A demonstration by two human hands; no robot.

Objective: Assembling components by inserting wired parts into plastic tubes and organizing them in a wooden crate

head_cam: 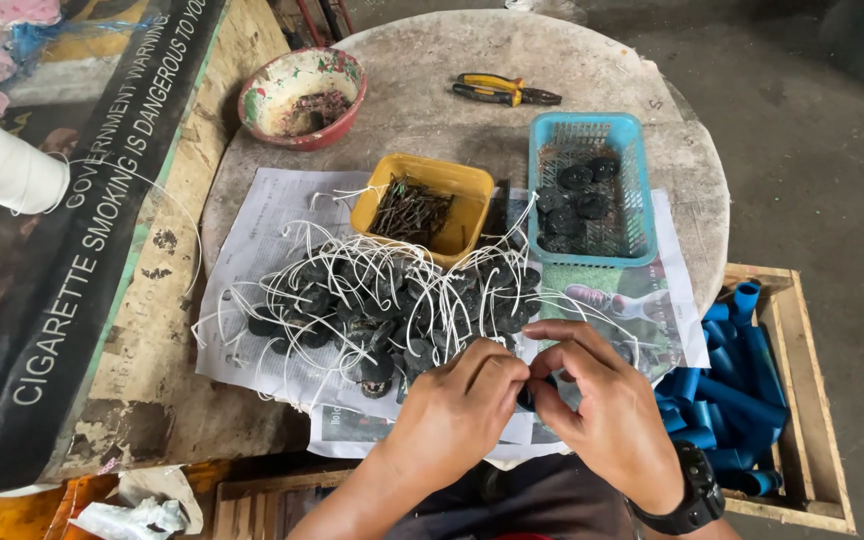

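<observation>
Round, worn stone-grey table [422, 110] at centre frame, partly covered with newspaper sheets [262, 230]. Grey concrete floor [812, 150] at right under dull daylight; wooden crate [802, 400] lower right; dark printed banner [82, 250] at left.

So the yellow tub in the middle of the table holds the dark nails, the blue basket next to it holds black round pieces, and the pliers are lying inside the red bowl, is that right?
Not quite. In the head view the pliers lie on the bare round table, to the right of the red bowl, not inside it. The rest stands: the yellow tub holds dark nails and the blue basket holds black round pieces.
</observation>
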